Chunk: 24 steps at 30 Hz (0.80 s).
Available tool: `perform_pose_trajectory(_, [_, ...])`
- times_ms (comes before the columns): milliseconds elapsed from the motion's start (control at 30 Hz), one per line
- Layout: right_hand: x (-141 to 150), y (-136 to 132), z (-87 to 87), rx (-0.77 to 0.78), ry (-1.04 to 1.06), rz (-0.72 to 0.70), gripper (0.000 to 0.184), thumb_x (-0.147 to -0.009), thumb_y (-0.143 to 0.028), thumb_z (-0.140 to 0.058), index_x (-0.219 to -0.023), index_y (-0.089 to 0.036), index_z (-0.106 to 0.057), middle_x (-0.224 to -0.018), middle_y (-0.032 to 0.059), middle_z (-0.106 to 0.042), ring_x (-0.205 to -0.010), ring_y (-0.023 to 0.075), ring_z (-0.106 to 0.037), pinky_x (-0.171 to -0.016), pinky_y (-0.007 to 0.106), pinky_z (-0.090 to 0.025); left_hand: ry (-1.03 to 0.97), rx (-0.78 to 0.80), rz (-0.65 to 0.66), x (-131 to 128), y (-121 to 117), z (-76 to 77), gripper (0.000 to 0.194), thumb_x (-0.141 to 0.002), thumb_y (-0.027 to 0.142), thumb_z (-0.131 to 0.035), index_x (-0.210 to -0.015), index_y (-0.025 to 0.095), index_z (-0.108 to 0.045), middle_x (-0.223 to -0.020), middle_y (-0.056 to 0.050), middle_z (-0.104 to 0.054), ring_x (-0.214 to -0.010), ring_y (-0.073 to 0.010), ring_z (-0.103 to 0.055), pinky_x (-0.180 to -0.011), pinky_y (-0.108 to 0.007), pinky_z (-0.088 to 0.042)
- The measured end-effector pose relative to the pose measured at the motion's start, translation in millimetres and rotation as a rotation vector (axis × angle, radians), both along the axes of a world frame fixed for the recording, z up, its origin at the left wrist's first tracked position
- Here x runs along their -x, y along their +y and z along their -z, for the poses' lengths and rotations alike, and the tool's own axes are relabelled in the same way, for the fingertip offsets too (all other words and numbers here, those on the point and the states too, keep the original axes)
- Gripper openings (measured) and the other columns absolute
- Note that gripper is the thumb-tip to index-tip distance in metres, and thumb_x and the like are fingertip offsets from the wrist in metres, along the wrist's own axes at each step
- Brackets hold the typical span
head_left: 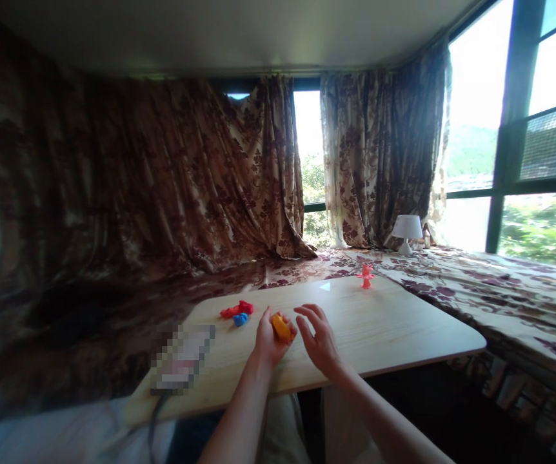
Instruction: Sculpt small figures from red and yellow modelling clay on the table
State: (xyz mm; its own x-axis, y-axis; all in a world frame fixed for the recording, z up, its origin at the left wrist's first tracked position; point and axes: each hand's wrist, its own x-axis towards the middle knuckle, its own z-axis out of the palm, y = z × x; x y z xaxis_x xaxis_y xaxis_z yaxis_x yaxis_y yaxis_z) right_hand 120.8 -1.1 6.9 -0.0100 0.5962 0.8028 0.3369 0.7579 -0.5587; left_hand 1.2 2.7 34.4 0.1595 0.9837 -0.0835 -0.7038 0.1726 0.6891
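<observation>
My left hand (269, 340) is closed around a lump of yellow-orange modelling clay (282, 328), held just above the near edge of the table. To its right, my right hand (319, 338) has its fingers apart and bent toward the lump, with nothing in them and a small gap between. Left of my hands lie a piece of red clay (237, 310) and a smaller piece of blue clay (240, 319) on the tabletop. At the far right of the table stands a small red-pink figure (366, 276).
The pale wooden table (394, 328) has rounded corners. A blurred-out flat device (184, 361) with a cable lies at its left. A white lamp (407, 233) stands on the patterned cover (456, 290) by the windows. Brown floral curtains (162, 180) hang behind.
</observation>
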Motion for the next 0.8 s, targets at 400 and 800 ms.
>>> perform_pose_trajectory(400, [19,23,-13.7,0.284,0.251,0.024,0.039,-0.083,-0.049,-0.04,-0.058,-0.02,-0.049,-0.053,0.0009,-0.053,-0.053,0.015,-0.049,-0.053,0.026,-0.038,0.006,0.03,0.201,-5,-2,6.1,0.063,-0.079,0.063,-0.029,-0.11,0.013,-0.051,-0.103,-0.013,-0.062,-0.099,-0.0257,-0.057,-0.08,-0.039,-0.046])
perform_pose_trajectory(800, [20,12,-25.7,0.049,-0.24,0.217,0.022,-0.083,-0.038,-0.047,-0.086,-0.023,-0.062,-0.094,0.0071,-0.06,-0.089,0.0221,-0.052,-0.082,0.036,-0.035,-0.036,0.058,-0.001,-19,2,1.7,0.022,-0.083,0.034,-0.046,-0.073,0.016,-0.055,-0.062,-0.001,-0.062,-0.058,-0.0137,-0.061,-0.056,-0.025,-0.047])
